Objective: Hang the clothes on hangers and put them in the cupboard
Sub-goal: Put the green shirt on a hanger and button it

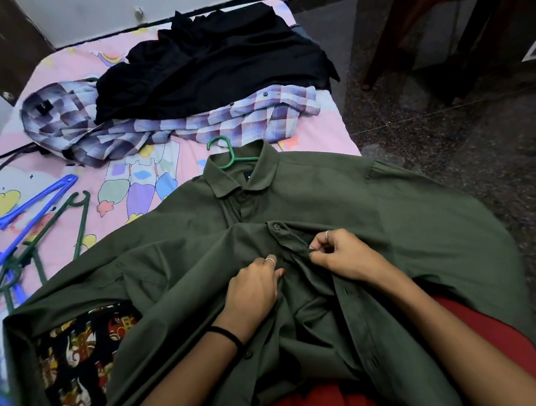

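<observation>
From the head camera we see a green shirt [342, 201] spread flat on the near end of the bed [57, 69], with one side hanging off over the dark floor [484, 133]. A green hanger [227, 154] is inside it, and only its hook pokes out of the collar. Our right hand [341, 254] pinches the shirt's front edge between thumb and finger, just below a button. Our left hand [254, 288] lies on the cloth beside it with fingers curled into the folds (we cannot tell if it really grips). Further up the bed a black garment [212, 60] sits on top of a checked shirt [159, 128], so much of the checked one is hidden. On the left lie blue hangers [13, 216] and dark green hangers [76, 219] in a tangle, cut off by the picture edge. A patterned cloth [77, 355] peeks from under the green shirt.
</observation>
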{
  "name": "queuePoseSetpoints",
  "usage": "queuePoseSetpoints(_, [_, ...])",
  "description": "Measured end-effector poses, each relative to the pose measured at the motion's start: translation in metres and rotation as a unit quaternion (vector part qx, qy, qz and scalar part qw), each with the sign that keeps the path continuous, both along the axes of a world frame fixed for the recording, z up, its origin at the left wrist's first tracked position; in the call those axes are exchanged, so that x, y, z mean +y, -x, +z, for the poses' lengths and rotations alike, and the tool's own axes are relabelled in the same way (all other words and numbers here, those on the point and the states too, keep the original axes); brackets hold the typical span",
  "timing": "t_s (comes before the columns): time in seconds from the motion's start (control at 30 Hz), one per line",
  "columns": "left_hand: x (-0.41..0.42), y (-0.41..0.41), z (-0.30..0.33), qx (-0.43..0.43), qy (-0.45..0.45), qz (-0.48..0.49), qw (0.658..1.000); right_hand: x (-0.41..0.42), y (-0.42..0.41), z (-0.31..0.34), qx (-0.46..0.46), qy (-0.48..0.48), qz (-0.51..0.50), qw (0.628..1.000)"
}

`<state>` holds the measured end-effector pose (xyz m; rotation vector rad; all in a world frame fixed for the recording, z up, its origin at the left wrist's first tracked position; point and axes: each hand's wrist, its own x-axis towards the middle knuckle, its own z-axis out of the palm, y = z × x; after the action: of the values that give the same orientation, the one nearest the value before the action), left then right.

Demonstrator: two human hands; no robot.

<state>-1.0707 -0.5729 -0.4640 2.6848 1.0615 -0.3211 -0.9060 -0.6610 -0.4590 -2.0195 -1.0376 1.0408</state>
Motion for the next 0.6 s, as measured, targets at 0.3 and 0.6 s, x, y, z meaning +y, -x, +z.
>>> queuePoseSetpoints(0.3, [-0.003, 0.01, -0.006, -0.081, -0.041, -0.053, 0.994, -0.005, 0.005, 0.008, -0.027, 0.001, 0.039, 0.999])
queuePoseSetpoints(0.6, [0.005, 0.012, -0.019, -0.27, 0.081, 0.04, 0.959, -0.007, 0.012, 0.015, -0.092, 0.015, 0.036, 0.995])
